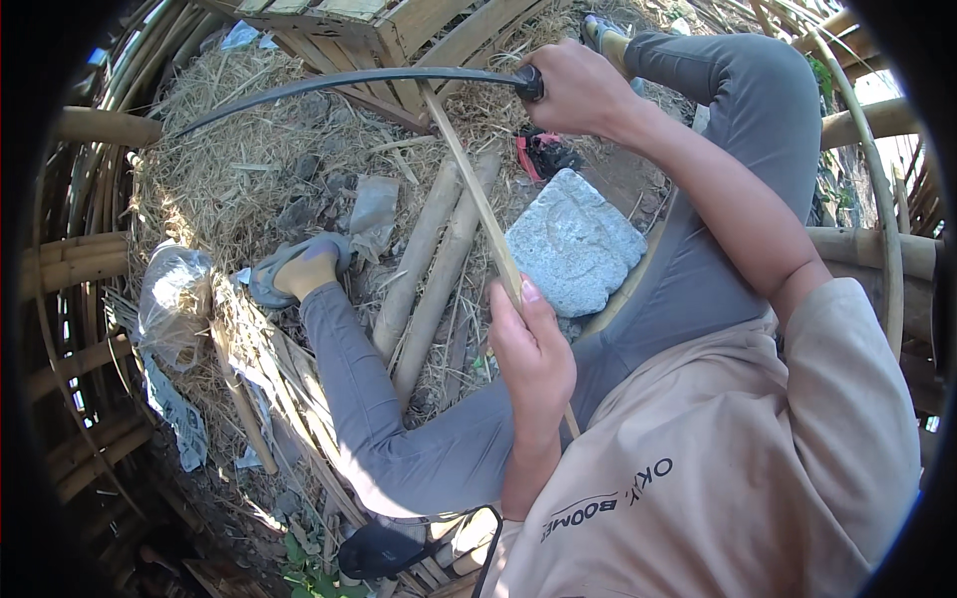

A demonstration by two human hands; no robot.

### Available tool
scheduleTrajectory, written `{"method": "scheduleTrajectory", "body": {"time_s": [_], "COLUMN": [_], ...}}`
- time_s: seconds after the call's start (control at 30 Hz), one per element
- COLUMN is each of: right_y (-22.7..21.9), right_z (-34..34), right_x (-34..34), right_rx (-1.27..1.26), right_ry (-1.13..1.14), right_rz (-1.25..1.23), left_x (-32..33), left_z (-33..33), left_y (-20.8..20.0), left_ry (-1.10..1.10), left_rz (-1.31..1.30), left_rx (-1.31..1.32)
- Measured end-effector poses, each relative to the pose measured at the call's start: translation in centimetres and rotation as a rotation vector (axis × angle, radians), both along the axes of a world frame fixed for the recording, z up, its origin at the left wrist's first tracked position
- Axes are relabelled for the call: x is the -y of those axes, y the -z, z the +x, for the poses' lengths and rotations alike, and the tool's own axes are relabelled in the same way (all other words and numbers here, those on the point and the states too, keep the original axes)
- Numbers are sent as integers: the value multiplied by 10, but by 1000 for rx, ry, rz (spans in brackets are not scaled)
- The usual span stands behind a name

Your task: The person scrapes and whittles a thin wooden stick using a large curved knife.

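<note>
My right hand point(581, 88) is closed around the black handle of a machete point(359, 77). Its long, dark, slightly curved blade reaches out to the left, seen nearly edge-on. Closer to my body, my left hand point(533, 354) grips a narrow bamboo strip point(469, 183), thumb lying along it. The strip slants away from me, and its far end meets the blade near the wooden crate; whether the edge bites into it I cannot tell. The strip's near end shows below my left hand, close to my shirt.
A flat grey stone block point(573, 244) lies between my legs. Beside it are two bamboo poles point(439, 269) on straw-strewn ground. A slatted wooden crate point(384, 45) stands at the far side. A clear plastic bag point(174, 304) sits at left, near bamboo fencing point(85, 259).
</note>
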State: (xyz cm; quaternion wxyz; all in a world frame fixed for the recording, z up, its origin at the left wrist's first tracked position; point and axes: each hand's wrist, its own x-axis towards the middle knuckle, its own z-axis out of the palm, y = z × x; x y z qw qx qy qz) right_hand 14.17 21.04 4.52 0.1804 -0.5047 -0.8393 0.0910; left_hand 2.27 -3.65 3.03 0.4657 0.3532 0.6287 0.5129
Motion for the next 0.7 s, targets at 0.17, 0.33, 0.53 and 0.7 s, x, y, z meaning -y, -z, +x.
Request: {"method": "scheduleTrajectory", "body": {"time_s": [0.17,0.33,0.53,0.7], "right_y": [10,5,0,-1], "right_z": [9,-18,-23,-23], "right_x": [30,71,82,85], "right_rx": [-166,65,161,139], "right_ry": [-152,-337,-353,-390], "right_rz": [-55,-206,-348,-294], "left_x": [-6,-8,-10,-11], "left_z": [1,-13,-5,-10], "left_y": [13,18,13,26], "left_ry": [28,-55,-112,-94], "left_rz": [-20,-81,-38,-53], "left_rx": [4,-68,-422,-344]}}
